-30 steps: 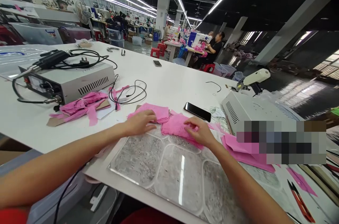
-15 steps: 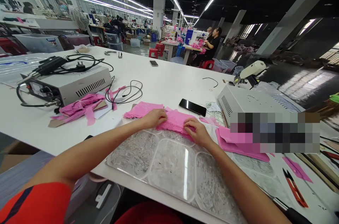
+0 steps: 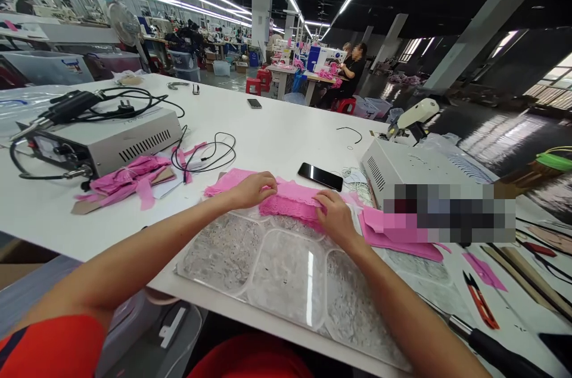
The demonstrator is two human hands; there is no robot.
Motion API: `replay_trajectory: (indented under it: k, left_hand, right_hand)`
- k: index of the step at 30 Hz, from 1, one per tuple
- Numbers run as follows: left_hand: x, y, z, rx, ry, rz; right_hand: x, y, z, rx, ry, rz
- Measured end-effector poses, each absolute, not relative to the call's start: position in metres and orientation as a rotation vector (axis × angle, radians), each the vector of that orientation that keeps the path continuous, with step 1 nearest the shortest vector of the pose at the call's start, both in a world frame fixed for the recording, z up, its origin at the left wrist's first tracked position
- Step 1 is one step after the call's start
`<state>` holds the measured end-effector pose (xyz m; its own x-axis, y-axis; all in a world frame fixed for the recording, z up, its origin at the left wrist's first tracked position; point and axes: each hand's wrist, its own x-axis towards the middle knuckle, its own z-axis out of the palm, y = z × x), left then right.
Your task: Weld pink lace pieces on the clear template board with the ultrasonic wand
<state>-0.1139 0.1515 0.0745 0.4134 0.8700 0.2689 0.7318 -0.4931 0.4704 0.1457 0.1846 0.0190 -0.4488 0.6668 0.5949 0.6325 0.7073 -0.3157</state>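
A strip of pink lacy fabric [image 3: 291, 209] lies along the far edge of a clear plastic mat [image 3: 286, 273] with grey rounded panels. My left hand [image 3: 254, 189] pinches the fabric's upper part near its middle, fingertips together. At the fabric's right end my right hand [image 3: 336, 214] pinches an edge between thumb and fingers. Between the hands, a paler top layer is raised a little from a deeper pink layer below. More pink cloth [image 3: 226, 180] sticks out left of my left hand. Folded pink fabric [image 3: 397, 232] rests right of my right hand.
A black phone [image 3: 320, 176] lies just beyond the fabric. Grey boxes stand left [image 3: 129, 139] and right [image 3: 402, 169], with a looped black cable [image 3: 218, 151] near the left one. Orange-handled thread snips [image 3: 481, 301] and a black-handled tool [image 3: 496, 351] lie at right.
The fabric's top layer has been lifted between my hands, baring more of the deeper pink layer. My right hand has shifted slightly along the edge. The whole view has turned a little.
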Motion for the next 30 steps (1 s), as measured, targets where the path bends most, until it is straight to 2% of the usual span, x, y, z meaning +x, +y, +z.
replay_trajectory:
  k: [7, 12, 15, 19, 23, 30]
  left_hand:
    - [-0.148, 0.079, 0.063, 2.431, 1.169, 0.458]
    - [-0.163, 0.045, 0.061, 2.554, 1.141, 0.269]
    - [-0.160, 0.051, 0.062, 2.532, 1.289, 0.304]
    - [-0.137, 0.083, 0.054, 2.498, 1.517, 0.399]
    - [-0.111, 0.119, 0.039, 2.465, 1.632, 0.409]
    - [-0.112, 0.139, 0.036, 2.432, 1.570, 0.382]
  right_hand:
    - [0.151, 0.102, 0.010, -0.504, -2.473, -0.150]
    - [0.141, 0.071, 0.015, -0.339, -2.558, 0.070]
    - [0.138, 0.092, 0.024, -0.464, -2.444, 0.279]
    - [0.125, 0.143, 0.029, -0.924, -2.117, 0.778]
    - [0.111, 0.178, 0.021, -1.035, -2.030, 0.886]
    - [0.115, 0.186, 0.006, -1.094, -2.000, 0.991]
